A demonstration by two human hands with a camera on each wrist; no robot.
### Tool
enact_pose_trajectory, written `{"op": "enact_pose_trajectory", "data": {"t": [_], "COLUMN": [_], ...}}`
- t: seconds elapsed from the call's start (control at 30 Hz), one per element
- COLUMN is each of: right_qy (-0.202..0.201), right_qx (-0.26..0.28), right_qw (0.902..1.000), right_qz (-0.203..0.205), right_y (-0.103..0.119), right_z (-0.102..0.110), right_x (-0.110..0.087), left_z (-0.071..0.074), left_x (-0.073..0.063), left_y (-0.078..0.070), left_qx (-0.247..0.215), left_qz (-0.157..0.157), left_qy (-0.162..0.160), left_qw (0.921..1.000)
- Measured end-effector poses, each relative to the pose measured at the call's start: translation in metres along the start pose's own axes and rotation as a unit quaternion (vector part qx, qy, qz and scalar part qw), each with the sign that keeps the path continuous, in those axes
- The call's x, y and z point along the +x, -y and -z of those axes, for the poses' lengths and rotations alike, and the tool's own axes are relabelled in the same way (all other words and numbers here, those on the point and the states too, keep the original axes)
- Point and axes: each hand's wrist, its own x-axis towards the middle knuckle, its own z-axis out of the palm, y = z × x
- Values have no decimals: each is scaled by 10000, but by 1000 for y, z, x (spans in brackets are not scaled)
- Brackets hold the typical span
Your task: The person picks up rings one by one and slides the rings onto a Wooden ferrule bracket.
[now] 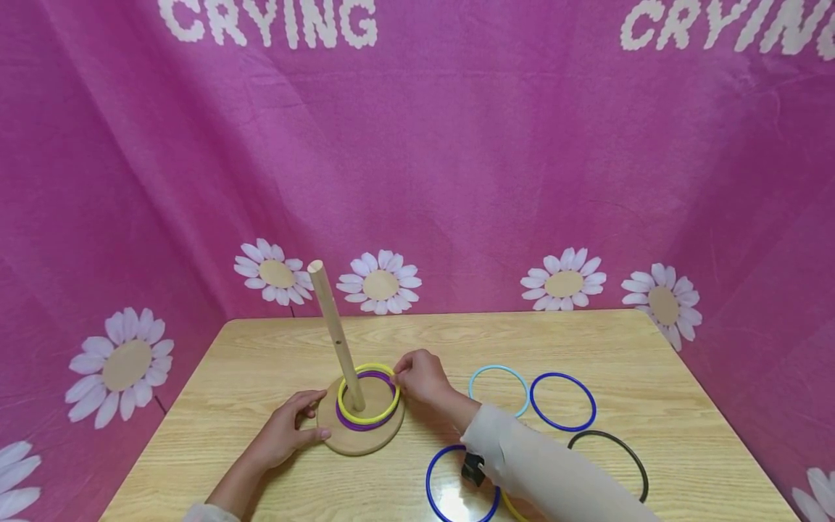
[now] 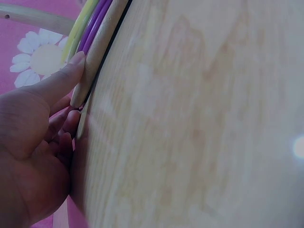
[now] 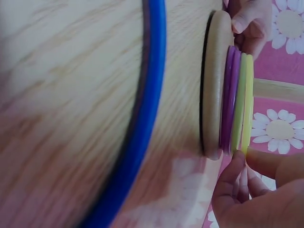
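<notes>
A wooden post [image 1: 331,312] rises, looking tilted in the head view, from a round wooden base [image 1: 355,444] on the table's left half. Purple rings [image 3: 230,95] lie stacked on the base around the post, with yellow rings [image 3: 249,95] over them. My right hand [image 1: 422,377] pinches the top yellow ring at its right side between thumb and fingertips. On the base's left edge, my left hand [image 1: 280,435] holds on, its thumb [image 2: 71,73] over the rim and the other fingers lower at the side, partly hidden.
Right of the base lie a light blue ring [image 1: 497,367], a dark blue ring [image 1: 593,406] and a black ring [image 1: 642,464]. Another blue ring [image 1: 429,482] is nearer the front, beside a yellow ring [image 1: 512,507] mostly hidden by the right forearm. Pink cloth hangs behind the table.
</notes>
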Motion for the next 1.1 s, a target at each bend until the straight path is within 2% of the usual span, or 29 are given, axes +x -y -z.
{"op": "enact_pose_trajectory", "data": {"t": [0.27, 0.67, 0.9, 1.1], "right_qy": [85, 243, 269, 157], "right_qx": [-30, 26, 244, 183], "right_qw": [9999, 9997, 9993, 9996], "right_qz": [93, -99, 79, 130], "right_y": [-4, -7, -13, -21], "right_z": [-1, 1, 10, 22], "right_x": [-3, -5, -8, -9], "left_z": [0, 0, 1, 2], "left_x": [0, 0, -1, -1], "left_y": [-2, -1, -2, -4], "left_qx": [-2, 13, -7, -16], "left_qz": [68, 93, 114, 121], "left_qy": [15, 17, 81, 76], "left_qw": [10000, 10000, 9999, 9999]}}
